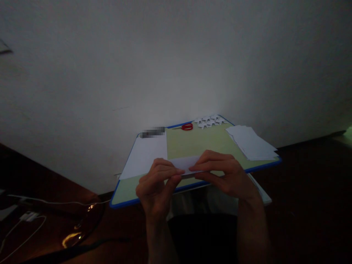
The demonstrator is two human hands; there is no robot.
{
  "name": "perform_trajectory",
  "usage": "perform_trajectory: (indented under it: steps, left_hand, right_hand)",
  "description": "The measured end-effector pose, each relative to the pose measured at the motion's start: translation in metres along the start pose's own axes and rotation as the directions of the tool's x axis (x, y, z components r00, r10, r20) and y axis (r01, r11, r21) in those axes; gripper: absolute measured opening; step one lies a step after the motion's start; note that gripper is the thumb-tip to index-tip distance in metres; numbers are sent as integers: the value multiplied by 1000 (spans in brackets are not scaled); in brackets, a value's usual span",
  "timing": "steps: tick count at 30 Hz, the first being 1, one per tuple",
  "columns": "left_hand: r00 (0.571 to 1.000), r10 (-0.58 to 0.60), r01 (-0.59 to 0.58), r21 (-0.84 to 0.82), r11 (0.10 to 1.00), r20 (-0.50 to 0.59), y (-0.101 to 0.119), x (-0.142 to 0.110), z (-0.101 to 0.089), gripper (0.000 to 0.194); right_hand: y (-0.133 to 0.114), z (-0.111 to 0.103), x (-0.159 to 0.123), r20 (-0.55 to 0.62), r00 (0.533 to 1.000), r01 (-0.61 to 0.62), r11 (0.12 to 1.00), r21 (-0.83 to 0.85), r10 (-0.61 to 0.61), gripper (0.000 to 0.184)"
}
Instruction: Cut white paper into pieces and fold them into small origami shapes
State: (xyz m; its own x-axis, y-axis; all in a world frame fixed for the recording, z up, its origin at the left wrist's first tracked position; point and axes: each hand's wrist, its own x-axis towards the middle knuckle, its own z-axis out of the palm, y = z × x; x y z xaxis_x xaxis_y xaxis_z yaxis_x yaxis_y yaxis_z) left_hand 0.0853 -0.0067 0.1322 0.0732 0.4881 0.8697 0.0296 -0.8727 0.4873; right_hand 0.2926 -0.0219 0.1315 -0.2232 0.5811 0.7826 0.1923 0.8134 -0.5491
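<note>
A white strip of paper point(184, 163), seemingly folded, is held up over the front edge of the table. My left hand point(158, 183) pinches its left part between thumb and fingers. On the right part, my right hand point(221, 170) grips the paper the same way, its fingertips close to those of my left hand. Beyond the hands, red-handled scissors point(187, 127) lie on the table with the blades pointing left. Several folded white paper pieces point(210, 121) sit in rows at the back right.
The light green table point(181, 143) has a blue rim and stands against a grey wall. A large white sheet point(148, 154) covers its left side, with a blurred dark object point(152, 132) behind. Stacked white papers point(250, 141) lie at the right. A white cable point(60, 202) runs low at the left.
</note>
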Motion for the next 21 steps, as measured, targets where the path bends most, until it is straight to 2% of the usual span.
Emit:
perform_trajectory:
  steps: [4,9,13,17,21]
  left_hand:
    - [997,-45,44,-8,999,-65,-5,-3,-2,4]
    - [979,-122,132,53,990,-161,-7,-4,0,6]
    - [975,-91,117,119,986,-201,-6,-3,3,6]
    - [965,-30,63,120,991,-260,-7,-1,1,2]
    - [924,73,-19,145,989,-374,-9,4,-8,3]
  right_hand:
    - [4,-3,-2,-74,997,13,1000,6,-12,25]
    - [6,-7,-1,-28,999,-27,998,-63,25,19]
    - [9,-8,1,-20,998,-55,993,-102,53,18]
    - [15,-12,-3,-170,985,12,996,-93,-28,6]
    - [18,-21,-10,-333,943,-27,996,-87,-3,13]
